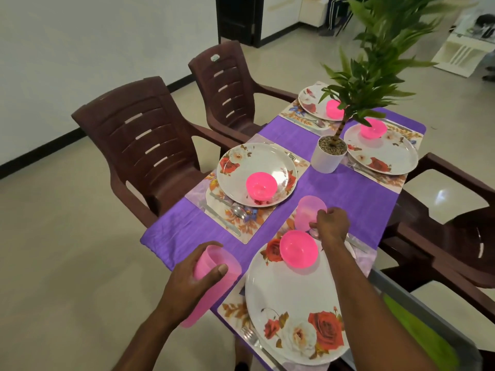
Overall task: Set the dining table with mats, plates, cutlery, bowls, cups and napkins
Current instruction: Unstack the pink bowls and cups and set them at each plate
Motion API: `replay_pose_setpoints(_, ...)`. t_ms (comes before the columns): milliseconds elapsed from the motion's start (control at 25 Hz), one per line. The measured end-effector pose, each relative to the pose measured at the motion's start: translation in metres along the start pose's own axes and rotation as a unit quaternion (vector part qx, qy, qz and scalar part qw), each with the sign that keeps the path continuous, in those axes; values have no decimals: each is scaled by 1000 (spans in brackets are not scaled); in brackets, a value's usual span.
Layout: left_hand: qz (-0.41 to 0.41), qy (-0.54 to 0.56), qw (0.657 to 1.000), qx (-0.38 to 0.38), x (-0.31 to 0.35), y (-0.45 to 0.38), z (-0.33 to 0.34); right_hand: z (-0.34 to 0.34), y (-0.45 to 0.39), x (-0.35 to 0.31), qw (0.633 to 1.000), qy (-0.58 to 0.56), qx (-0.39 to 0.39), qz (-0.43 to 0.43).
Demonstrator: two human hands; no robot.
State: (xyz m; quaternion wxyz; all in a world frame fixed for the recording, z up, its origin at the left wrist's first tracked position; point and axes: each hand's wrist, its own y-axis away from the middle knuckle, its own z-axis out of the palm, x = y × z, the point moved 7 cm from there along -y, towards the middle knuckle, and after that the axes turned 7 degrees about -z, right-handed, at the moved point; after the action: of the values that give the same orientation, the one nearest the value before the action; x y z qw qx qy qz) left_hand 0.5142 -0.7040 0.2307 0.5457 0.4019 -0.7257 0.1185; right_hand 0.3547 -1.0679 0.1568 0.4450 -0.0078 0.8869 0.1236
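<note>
Gripping a stack of pink cups (211, 279) off the worktop's (348, 194) near-left edge, the left hand (187, 279) is waiting while the right hand (332, 226) is grasping a single upright cup (308, 212) beyond the near plate (292, 303); remaining settings are lying farther away, the left one nearer the stack.

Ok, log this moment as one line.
left hand: holds pink cup stack | right hand: sets cup by near plate | napkins: none

Four floral plates (297, 303) on mats (230, 309), each bearing a pink bowl (298, 249). One pink cup (308, 212) upright on near mat; cup stack (211, 279) tilted, held off table edge.
</note>
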Motion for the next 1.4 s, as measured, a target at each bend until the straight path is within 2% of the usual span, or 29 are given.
replay_pose_setpoints(80, -4, 10, 1000, -7, -4, -7, -2, -5, 4, -2, 999, 30, 8, 12)
replay_pose_setpoints(160, -2, 24, 1000, -14, -8, -13, -5, -21, 22, -15, 996, 73, 49, 6)
replay_pose_setpoints(240, 1, 46, 999, -22, -11, -17, -12, -36, 55, -39, 988, 102, 108, -47)
replay_pose_setpoints(320, 8, 62, 997, -41, -14, -20, -19, -34, 101, -67, 986, 72, 107, -101)
replay_pose_setpoints(360, 12, 69, 996, -53, -15, -21, -22, -20, 124, -75, 992, 36, 50, -112)
replay_pose_setpoints(400, 17, 74, 995, -66, -16, -22, -25, 1, 150, -82, 993, -1, -48, -110)
replay_pose_setpoints(480, 30, 75, 992, -93, -17, -25, -37, 47, 210, -88, 963, -72, -245, -91)
replay_pose_setpoints(520, 37, 74, 991, -105, -17, -25, -44, 64, 238, -94, 942, -95, -306, -94)
replay_pose_setpoints(600, 59, 69, 987, -131, -17, -24, -58, 83, 274, -107, 928, -86, -341, -124)
replay_pose_setpoints(720, 78, 45, 983, -162, -18, -25, -67, 88, 286, -114, 938, -40, -312, -144)
replay_pose_setpoints(840, 70, 47, 980, -181, -28, -26, -79, 76, 283, -126, 952, -77, -265, -134)
replay_pose_setpoints(960, 64, 50, 985, -151, -36, -36, -99, 44, 246, -133, 983, -116, -98, -102)
replay_pose_setpoints(1040, 64, 53, 990, -115, -40, -49, -117, 31, 216, -133, 991, -78, 32, -103)
replay_pose_setpoints(1080, 65, 53, 991, -100, -40, -57, -125, 34, 201, -130, 991, -51, 70, -106)
replay_pose_setpoints(1160, 70, 45, 993, -82, -39, -75, -139, 56, 174, -120, 990, -14, 93, -101)
replay_pose_setpoints(1400, 69, 42, 996, -36, -35, -104, -175, 112, 132, -84, 989, 78, 90, -84)
